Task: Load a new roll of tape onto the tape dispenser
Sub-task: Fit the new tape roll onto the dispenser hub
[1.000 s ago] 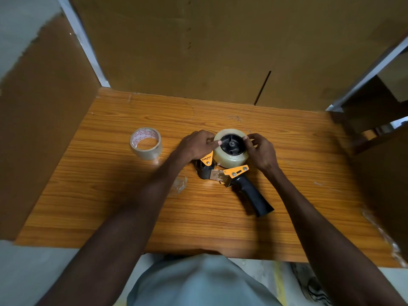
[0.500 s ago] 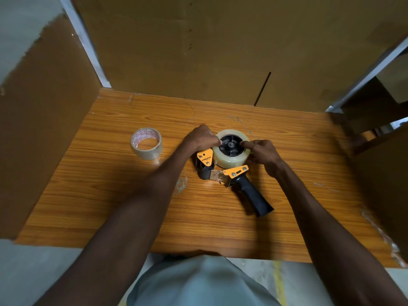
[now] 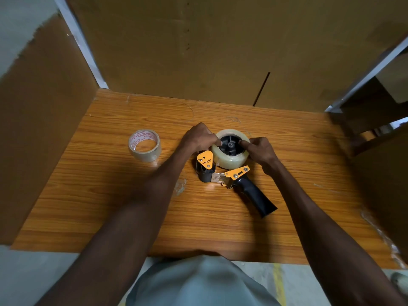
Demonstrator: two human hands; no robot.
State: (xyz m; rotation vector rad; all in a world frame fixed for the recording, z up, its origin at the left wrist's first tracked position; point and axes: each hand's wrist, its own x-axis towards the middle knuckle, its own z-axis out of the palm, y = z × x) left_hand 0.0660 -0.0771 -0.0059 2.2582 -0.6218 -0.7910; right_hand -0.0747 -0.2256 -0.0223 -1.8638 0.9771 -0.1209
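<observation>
Tape dispenser (image 3: 229, 173): laid on its side near the middle of the wooden table (image 3: 110, 206), black handle (image 3: 256, 197) pointed toward the near right edge. Clear tape roll (image 3: 230, 159): seated flat over the black hub (image 3: 230, 145) of the dispenser. Left hand (image 3: 198, 138): curled, fingertips pressed on the roll's top rim at its left side. Right hand (image 3: 260, 151): curled, fingertips set on the rim at the right side, beside the hub. Second tape roll (image 3: 144, 145), with red lettering on its core: stood flat on the table, well apart to the left, untouched.
</observation>
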